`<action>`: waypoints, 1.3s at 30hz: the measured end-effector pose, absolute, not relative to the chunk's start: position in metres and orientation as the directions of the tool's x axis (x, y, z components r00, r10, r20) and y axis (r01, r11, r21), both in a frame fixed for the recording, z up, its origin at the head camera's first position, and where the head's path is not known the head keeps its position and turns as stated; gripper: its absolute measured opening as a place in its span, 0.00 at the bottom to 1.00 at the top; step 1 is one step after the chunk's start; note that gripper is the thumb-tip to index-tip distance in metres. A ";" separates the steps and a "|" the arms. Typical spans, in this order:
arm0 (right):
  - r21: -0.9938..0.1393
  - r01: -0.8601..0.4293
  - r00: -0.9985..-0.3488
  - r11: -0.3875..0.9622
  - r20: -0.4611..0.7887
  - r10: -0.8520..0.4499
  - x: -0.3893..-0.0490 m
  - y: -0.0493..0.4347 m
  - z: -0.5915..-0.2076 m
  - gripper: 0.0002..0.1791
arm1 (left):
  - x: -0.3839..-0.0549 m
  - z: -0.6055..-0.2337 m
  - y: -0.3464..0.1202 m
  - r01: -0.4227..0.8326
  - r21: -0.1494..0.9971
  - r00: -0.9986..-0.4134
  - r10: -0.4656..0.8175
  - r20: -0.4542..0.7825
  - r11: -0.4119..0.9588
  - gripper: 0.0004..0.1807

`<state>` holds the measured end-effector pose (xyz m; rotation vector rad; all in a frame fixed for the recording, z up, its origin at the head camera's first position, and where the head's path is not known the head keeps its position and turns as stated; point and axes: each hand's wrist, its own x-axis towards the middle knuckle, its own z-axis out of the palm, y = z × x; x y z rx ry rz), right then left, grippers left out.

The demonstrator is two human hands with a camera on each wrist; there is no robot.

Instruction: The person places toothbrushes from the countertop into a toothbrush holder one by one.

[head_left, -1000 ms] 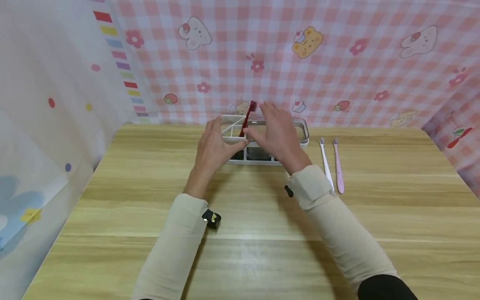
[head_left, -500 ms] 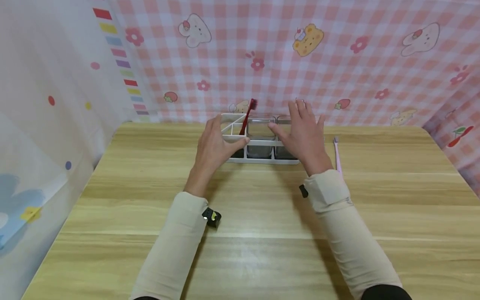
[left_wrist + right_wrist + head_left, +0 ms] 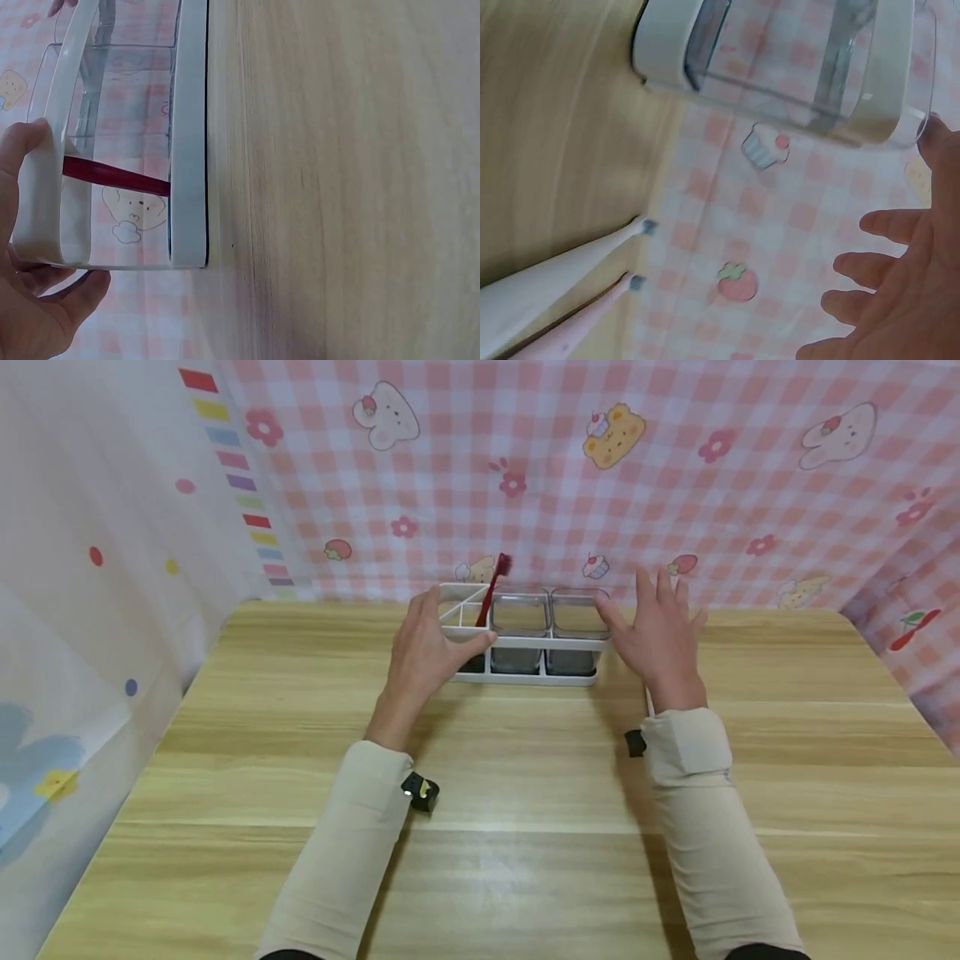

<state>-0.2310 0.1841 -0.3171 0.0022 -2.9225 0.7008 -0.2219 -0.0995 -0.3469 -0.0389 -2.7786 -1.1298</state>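
Observation:
A white toothbrush holder [image 3: 525,679] stands at the back of the table, with a divided compartment at its left end. A dark red toothbrush [image 3: 491,589] leans in that compartment, bristles up. Two clear cups [image 3: 520,614] sit side by side in the rest of the holder. My left hand [image 3: 423,647] grips the holder's left end, thumb across the front of the upper rail. Just past the right end, my right hand [image 3: 660,643] is spread with straight fingers, its thumb tip at the rim of the right cup. Nothing is in its palm.
On the table to the right lie a white toothbrush [image 3: 562,281] and a pink toothbrush [image 3: 570,330], mostly hidden by my right arm in the head view. A pink checked cloth [image 3: 450,460] hangs right behind the holder.
My right hand has moved right, from beside the red toothbrush to the holder's right end, uncovering both cups and covering the loose toothbrushes. My left hand has kept its grip.

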 end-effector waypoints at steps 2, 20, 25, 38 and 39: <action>-0.470 -0.005 -0.992 0.883 0.111 0.053 -0.230 0.189 -0.320 0.49 | -0.222 -0.347 -0.100 0.079 0.691 -0.989 -0.029 0.143 0.718 0.60; -0.678 0.151 -0.972 0.720 0.032 0.235 -0.224 0.231 -0.351 0.45 | -0.222 -0.347 -0.098 0.082 0.695 -0.989 -0.028 0.145 0.714 0.59; -0.705 0.207 -0.964 0.678 -0.031 0.263 -0.225 0.239 -0.361 0.45 | -0.222 -0.347 -0.098 0.081 0.695 -0.989 -0.027 0.143 0.714 0.59; -0.777 0.267 -0.948 0.571 -0.107 0.299 -0.224 0.252 -0.377 0.42 | -0.221 -0.348 -0.099 0.076 0.710 -0.990 -0.033 0.139 0.700 0.59; -0.778 0.269 -0.947 0.568 -0.107 0.302 -0.224 0.252 -0.378 0.41 | -0.221 -0.348 -0.099 0.079 0.710 -0.989 -0.032 0.141 0.700 0.59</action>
